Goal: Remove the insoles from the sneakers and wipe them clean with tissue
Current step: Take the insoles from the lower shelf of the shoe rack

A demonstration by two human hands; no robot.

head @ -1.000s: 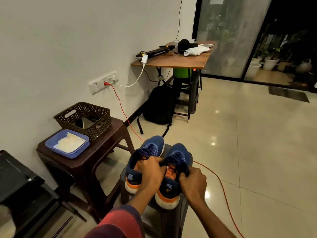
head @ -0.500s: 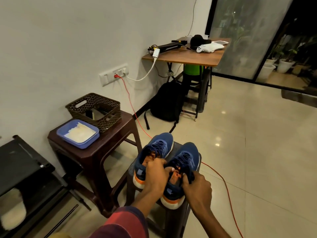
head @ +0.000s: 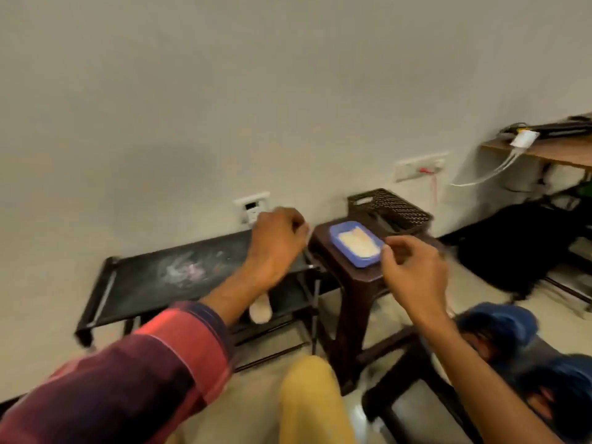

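Blue sneakers (head: pixel 525 354) low right, apart from raised hands (head: pixel 278 241).

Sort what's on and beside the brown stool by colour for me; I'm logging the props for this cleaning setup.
Blue: 3, the tray of tissue and two sneakers
Dark brown: 2, the stool and basket
Black: 1, the rack
Total: 6

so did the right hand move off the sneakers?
Yes. The right hand left the sneakers and now sits up beside the blue tray on the brown stool.
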